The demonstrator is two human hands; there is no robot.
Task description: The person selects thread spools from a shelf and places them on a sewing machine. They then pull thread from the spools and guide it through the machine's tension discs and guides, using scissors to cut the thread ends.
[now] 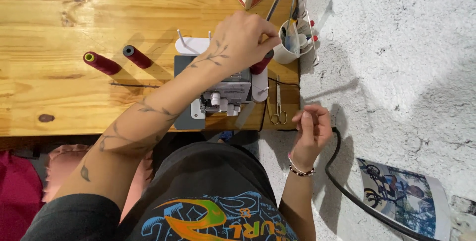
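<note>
Left hand (pixel 245 37) pinches the dark red thread cone (pixel 261 65) on the sewing machine (pixel 223 92), over a pine counter (pixel 59 32) beside a rough white wall (pixel 396 47); right hand (pixel 311 127) hovers half-curled, fingertips pinched, contents unclear.

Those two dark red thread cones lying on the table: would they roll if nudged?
Probably. Both cones lie on their sides on the smooth table, so they would likely roll, curving because they taper. They look light and rigid.
</note>
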